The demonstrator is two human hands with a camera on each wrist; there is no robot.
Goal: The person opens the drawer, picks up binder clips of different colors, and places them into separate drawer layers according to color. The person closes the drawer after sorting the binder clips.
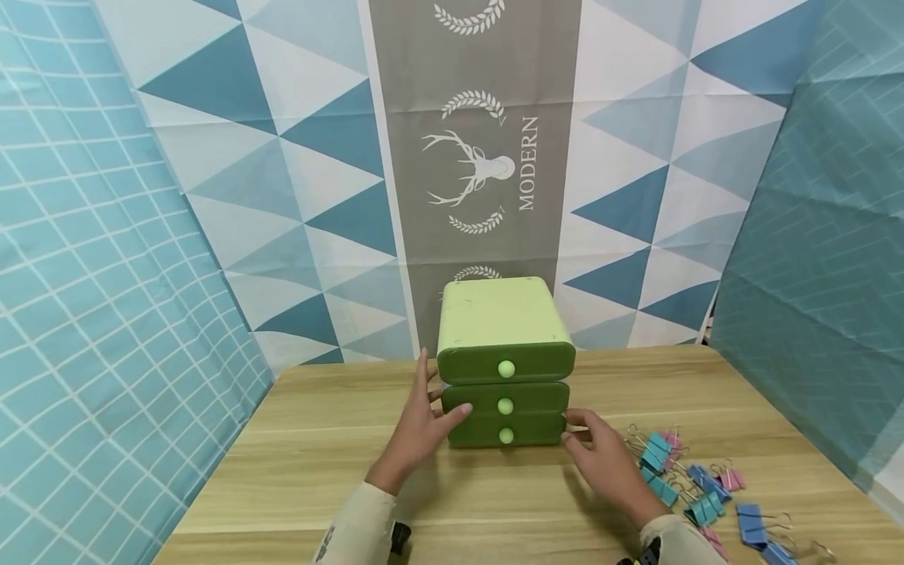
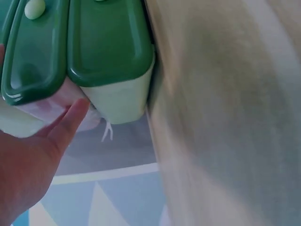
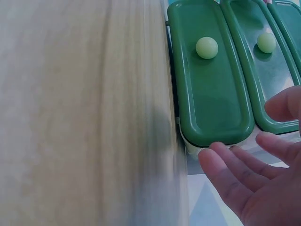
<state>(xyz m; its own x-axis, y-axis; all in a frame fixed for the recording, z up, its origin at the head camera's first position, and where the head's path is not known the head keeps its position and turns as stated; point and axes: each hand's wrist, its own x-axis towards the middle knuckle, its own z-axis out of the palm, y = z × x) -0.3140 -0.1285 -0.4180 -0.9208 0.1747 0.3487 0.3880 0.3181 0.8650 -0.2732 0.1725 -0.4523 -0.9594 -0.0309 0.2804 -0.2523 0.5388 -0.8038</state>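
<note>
A small cabinet [image 1: 501, 314] with a light green top stands on the table against the back cloth. It has three dark green drawer fronts stacked one above another, each with a round pale green knob [image 1: 506, 369]. My left hand [image 1: 417, 430] is at the cabinet's left side, thumb in front of the drawer fronts and fingers extended along the side. In the left wrist view, a finger of it reaches the side of the middle drawer [image 2: 35, 70]. On the opposite side, my right hand [image 1: 603, 459] has loosely bent fingers beside the bottom drawer's [image 3: 211, 94] right end.
Several binder clips [image 1: 657, 451] in teal, blue and pink lie scattered on the wooden table [image 1: 318, 447] to the right of my right hand. Patterned cloths [image 1: 212, 157] hang behind the table and along both sides.
</note>
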